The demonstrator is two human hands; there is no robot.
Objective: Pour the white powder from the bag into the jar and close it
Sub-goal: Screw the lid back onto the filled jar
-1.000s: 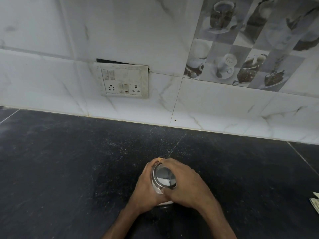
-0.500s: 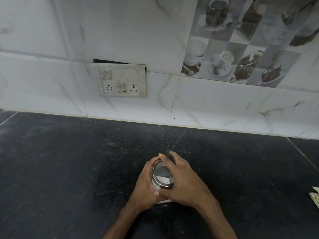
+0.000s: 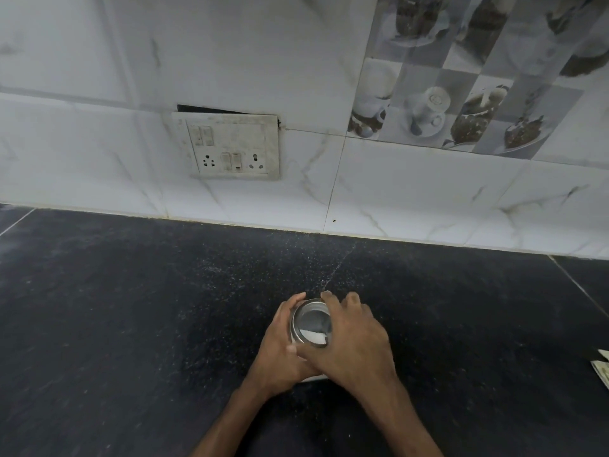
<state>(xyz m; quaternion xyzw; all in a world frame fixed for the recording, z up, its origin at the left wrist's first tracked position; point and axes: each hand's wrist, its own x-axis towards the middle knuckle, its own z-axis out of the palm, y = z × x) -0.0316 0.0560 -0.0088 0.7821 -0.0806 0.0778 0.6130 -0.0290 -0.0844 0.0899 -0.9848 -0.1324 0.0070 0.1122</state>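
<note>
I see the jar (image 3: 301, 324) standing on the dark counter (image 3: 115, 324), close to its near edge, about mid-width. Left hand (image 3: 280, 351) wraps the jar's side, fingers clamped on it. Right hand (image 3: 352, 341) covers the steel lid (image 3: 311, 319), fingers curled round its rim. White powder shows through the lid window.

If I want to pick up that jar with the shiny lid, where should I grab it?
Probably around its round side wall, below the lid, coming in from the side. The jar stands upright on the dark counter, and the left hand already wraps its side that way. The right hand grips the lid rim from above, a hold better for turning than lifting.
</note>
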